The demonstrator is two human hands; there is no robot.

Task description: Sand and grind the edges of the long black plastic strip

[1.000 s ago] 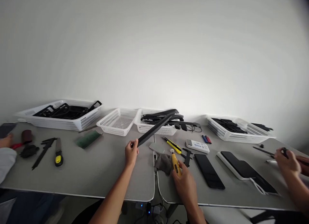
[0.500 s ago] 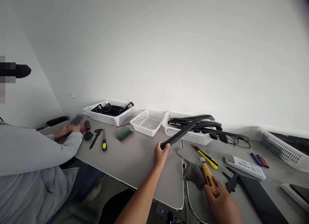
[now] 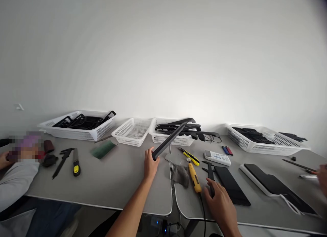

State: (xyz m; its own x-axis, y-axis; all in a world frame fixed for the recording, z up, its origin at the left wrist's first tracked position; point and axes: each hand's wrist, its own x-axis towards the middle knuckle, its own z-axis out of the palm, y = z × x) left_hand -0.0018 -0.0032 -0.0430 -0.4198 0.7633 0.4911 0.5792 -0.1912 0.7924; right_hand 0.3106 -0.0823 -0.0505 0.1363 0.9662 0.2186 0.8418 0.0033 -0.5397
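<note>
My left hand is closed around the lower end of a long black plastic strip, which slants up and right across the front of a basket. My right hand is low over the table, thumb and forefinger around the lower end of a dark caliper. Just left of it lies a yellow rotary tool with a small disc tip and a cord. A grey cloth, a flat metal scraper-like blade and a yellow utility knife are close by.
Several black strips lie in a white basket; another white basket stands beside it. Baskets of black parts stand at left and right. A black tablet-like slab lies right. Co-workers' hands show at both edges. A gap separates the tables.
The view has swung right. My right hand has left the yellow rotary tool, which now lies on the table, and moved to the caliper. My left hand still holds the black strip.
</note>
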